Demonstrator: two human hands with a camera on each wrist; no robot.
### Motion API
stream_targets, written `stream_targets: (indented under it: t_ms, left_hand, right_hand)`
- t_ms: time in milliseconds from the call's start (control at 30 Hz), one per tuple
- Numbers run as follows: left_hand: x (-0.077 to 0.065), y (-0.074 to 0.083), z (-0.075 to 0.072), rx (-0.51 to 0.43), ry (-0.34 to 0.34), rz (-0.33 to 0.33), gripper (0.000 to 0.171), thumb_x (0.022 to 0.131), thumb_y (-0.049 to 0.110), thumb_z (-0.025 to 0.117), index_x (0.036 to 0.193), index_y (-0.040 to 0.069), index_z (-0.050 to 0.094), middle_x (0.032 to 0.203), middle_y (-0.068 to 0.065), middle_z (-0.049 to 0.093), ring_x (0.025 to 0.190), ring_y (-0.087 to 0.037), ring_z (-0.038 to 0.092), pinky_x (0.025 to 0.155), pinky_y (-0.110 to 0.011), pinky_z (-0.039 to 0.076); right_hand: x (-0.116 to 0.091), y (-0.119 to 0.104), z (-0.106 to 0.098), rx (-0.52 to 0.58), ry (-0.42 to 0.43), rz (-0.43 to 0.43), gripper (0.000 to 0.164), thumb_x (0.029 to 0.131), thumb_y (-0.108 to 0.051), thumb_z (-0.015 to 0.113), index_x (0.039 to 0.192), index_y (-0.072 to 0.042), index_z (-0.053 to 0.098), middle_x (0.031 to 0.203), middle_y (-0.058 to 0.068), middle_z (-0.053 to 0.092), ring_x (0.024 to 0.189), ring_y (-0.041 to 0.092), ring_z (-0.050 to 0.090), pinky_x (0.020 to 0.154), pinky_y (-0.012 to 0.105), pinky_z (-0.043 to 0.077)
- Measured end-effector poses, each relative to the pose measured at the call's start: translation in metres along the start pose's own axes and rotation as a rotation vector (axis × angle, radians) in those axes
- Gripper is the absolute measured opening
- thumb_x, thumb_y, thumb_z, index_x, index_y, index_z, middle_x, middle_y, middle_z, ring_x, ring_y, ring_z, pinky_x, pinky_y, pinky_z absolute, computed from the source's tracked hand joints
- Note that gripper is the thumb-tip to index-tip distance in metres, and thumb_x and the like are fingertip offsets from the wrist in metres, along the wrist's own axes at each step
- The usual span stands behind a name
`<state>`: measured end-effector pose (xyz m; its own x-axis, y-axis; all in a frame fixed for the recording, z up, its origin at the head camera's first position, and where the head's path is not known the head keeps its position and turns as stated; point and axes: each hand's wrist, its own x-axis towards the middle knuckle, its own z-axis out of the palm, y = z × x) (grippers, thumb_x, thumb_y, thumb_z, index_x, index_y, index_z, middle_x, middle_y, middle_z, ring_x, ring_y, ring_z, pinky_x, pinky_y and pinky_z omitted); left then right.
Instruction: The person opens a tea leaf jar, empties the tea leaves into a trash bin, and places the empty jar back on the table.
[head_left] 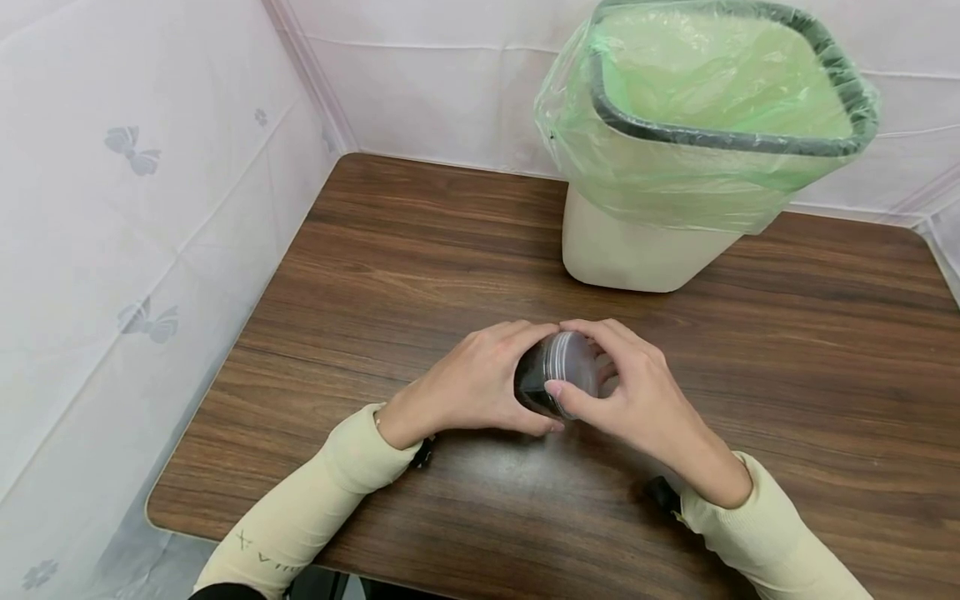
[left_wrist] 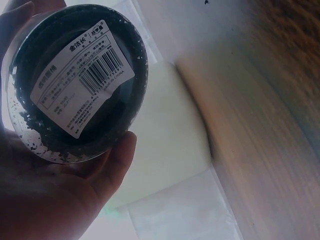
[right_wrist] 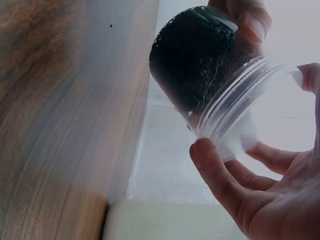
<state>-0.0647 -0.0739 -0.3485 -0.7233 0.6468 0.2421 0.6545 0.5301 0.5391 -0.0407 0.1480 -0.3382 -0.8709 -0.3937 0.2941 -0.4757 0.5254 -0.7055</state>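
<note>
A clear plastic jar (head_left: pixel 531 379) with dark contents is held tilted over the table, its lidded end toward the right. My left hand (head_left: pixel 480 379) grips the jar's body, thumb on the near side and fingers on the far side. Around the clear ridged lid (head_left: pixel 577 367) curl the thumb and fingers of my right hand (head_left: pixel 637 392). In the left wrist view the jar's base carries a white barcode label (left_wrist: pixel 82 77). Dark flecks cling inside the wall in the right wrist view, where the lid (right_wrist: pixel 235 115) sits on the jar.
Behind the hands, a cream bin (head_left: pixel 637 250) stands on the brown wooden table (head_left: pixel 360 275). A green bag (head_left: pixel 675 183) lines it, folded over its dark rim. White patterned sheeting (head_left: pixel 150 208) hangs along the left and back edges.
</note>
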Motion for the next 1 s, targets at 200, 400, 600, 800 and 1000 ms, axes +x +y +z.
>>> stream_targets:
  t_ms: [200,400,600,800,1000]
  left_hand:
    - [-0.0001,0.0006,-0.0012,0.002,-0.021,-0.017,0.093,0.063,0.055,0.087,0.141,0.014,0.055,0.124,0.004,0.063,0.108,-0.007,0.059,0.091,-0.027,0.049]
    - [0.0012,0.001,-0.0019,-0.034,-0.035,-0.034,0.092,0.064,0.054,0.087,0.141,0.016,0.055,0.125,0.006,0.064,0.109,-0.006,0.059,0.093,-0.028,0.048]
    - [0.0008,0.0015,-0.0025,-0.064,-0.031,-0.048,0.089,0.063,0.054,0.087,0.139,0.019,0.057,0.123,0.01,0.064,0.105,-0.003,0.059,0.09,-0.026,0.048]
    - [0.0008,0.0012,-0.0018,-0.065,-0.034,-0.049,0.089,0.064,0.056,0.086,0.139,0.018,0.057,0.122,0.01,0.064,0.105,-0.004,0.059,0.09,-0.026,0.048]
    - [0.0018,0.001,-0.0017,-0.053,-0.031,-0.037,0.09,0.065,0.056,0.086,0.14,0.016,0.057,0.124,0.008,0.064,0.108,-0.005,0.059,0.092,-0.027,0.048]
  right_hand:
    - [-0.0014,0.0021,-0.0024,-0.003,-0.021,-0.106,0.064,0.079,-0.029,0.083,0.138,-0.018,0.06,0.126,-0.008,0.059,0.1,0.008,0.059,0.077,0.025,0.052]
    - [-0.0027,0.0031,-0.0032,0.022,-0.011,-0.16,0.069,0.077,-0.027,0.083,0.141,-0.018,0.058,0.132,-0.004,0.054,0.107,0.012,0.058,0.082,0.026,0.05]
    - [-0.0019,0.0034,-0.0032,0.047,-0.006,-0.217,0.069,0.074,-0.026,0.081,0.139,-0.017,0.06,0.132,-0.002,0.054,0.112,0.015,0.057,0.086,0.029,0.048]
    - [-0.0016,0.0034,-0.0028,0.05,-0.006,-0.237,0.068,0.075,-0.026,0.08,0.139,-0.016,0.06,0.131,0.0,0.055,0.114,0.018,0.057,0.091,0.03,0.044]
    - [-0.0024,0.0038,-0.0036,0.049,-0.028,-0.207,0.072,0.075,-0.025,0.081,0.143,-0.016,0.056,0.134,-0.002,0.053,0.114,0.017,0.057,0.088,0.033,0.049]
